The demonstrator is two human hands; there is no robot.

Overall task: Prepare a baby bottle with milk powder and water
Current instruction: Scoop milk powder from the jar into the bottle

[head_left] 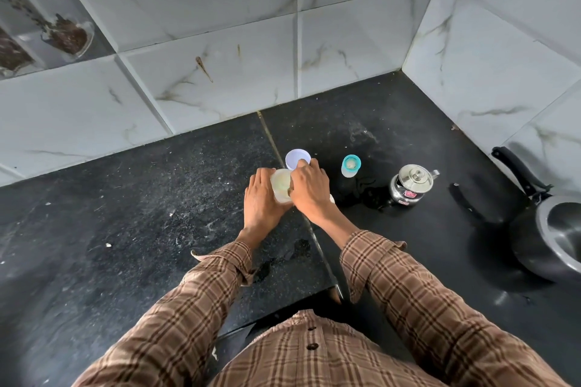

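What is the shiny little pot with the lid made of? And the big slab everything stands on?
The pot looks like polished steel: silvery, mirror-bright, with sharp glints on its lid and knob. The counter looks like dark polished stone, maybe granite: black with fine pale specks, a soft sheen and a straight seam between slabs.
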